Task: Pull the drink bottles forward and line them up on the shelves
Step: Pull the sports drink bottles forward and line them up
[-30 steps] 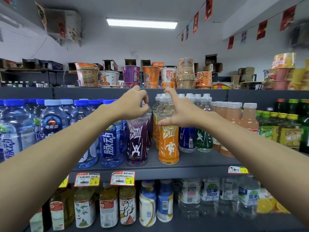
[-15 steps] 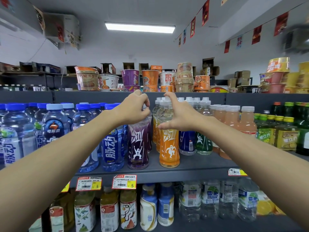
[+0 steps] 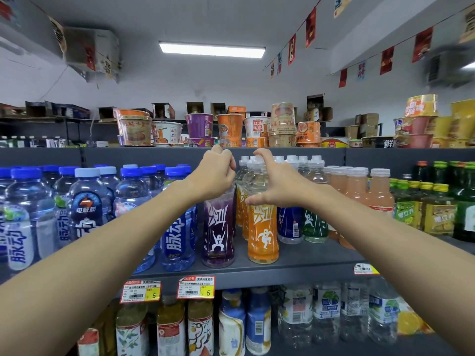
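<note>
On the middle shelf (image 3: 308, 265) a purple drink bottle (image 3: 218, 232) and an orange drink bottle (image 3: 262, 235) stand side by side near the front edge. My left hand (image 3: 216, 176) grips the top of the purple bottle, its curled fingers hiding the cap. My right hand (image 3: 280, 183) holds the orange bottle's neck, forefinger up by the white cap and thumb against the shoulder. More white-capped bottles of the same kind, including a blue one (image 3: 289, 224) and a green one (image 3: 314, 224), stand farther back, to the right of the orange bottle.
Blue-capped water bottles (image 3: 87, 209) crowd the shelf's left side; pink drinks (image 3: 380, 196) and green bottles (image 3: 437, 214) fill the right. Instant noodle cups (image 3: 228, 127) sit on the shelf above. Price tags (image 3: 196, 287) hang on the shelf edge, with more bottles (image 3: 257, 325) below.
Both hands stay on the same two bottle tops. The view has tilted up a little, so the shelf sits lower in the frame. The bottles show no clear movement on the shelf.
</note>
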A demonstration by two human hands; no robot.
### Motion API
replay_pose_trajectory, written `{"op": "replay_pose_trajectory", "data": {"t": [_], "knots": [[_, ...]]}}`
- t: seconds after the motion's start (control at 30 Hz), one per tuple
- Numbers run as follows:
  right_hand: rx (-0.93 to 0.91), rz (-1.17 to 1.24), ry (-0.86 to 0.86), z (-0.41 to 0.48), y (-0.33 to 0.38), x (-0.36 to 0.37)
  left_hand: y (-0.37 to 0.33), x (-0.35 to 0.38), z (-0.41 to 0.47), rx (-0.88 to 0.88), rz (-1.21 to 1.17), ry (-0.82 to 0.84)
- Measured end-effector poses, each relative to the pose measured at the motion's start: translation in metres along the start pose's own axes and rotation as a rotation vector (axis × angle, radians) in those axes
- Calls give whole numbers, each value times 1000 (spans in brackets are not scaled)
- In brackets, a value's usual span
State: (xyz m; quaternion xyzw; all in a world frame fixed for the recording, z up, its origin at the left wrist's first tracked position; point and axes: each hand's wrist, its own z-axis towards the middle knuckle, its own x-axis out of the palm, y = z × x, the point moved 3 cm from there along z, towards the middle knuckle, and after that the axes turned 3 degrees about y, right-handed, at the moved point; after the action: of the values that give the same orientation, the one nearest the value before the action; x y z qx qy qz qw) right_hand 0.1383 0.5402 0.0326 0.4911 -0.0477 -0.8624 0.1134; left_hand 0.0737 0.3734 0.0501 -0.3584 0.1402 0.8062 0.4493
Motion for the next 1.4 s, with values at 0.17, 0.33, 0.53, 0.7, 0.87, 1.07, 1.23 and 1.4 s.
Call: {"op": "replay_pose_trajectory", "data": {"t": [0.17,0.33,0.53,0.7,0.87,1.07,1.23,1.4], "knots": [[-3,-2,3,1,-1,1,-2,1,1,-15,-12,-4],[1,-5,1,2,-1,1,-7,5,4,-27,-5,-1],[-9,-21,18,0,0,-1,-8,2,3,-43,40,32],[-73,-202,-43,-10,-2,-7,-16,-11,2,-3,203,-14],[-126,-165,-248,-23,-34,-25,-52,-22,17,127,142,-134],[4,-310,-343,-30,-105,-64,-103,9,46,133,235,-18],[-19,-351,-145,-17,-154,-73,-128,47,85,13,358,275],[-105,-375,-61,-2,-161,-70,-132,76,114,-108,399,408]]}}
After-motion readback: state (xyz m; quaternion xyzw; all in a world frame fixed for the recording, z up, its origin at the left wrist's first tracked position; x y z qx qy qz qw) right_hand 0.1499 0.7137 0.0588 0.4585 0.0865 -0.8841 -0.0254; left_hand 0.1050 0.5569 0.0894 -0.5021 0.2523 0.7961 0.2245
